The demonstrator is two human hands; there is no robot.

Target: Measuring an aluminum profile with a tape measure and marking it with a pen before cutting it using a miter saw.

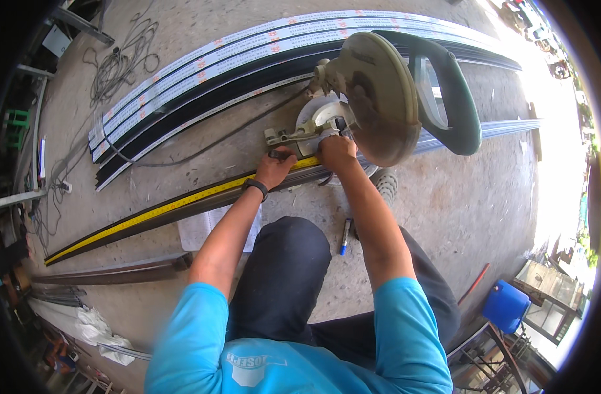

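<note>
Angling the left forearm [227,231] toward 1 o'clock, right forearm [371,226] toward 11. Got the left grip [274,168] curled pretty snug, right grip [338,153] back-side up nearby, roughly 2:30 from it.

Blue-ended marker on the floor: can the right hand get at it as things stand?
Probably yes: nothing visible covers or blocks the blue-ended marker on the floor, though the right hand would first have to leave the saw.

Daylight glares white along the right edge of the concrete floor [474,197], its left edge dimmer, while fisheye distortion bows straight lines.
</note>
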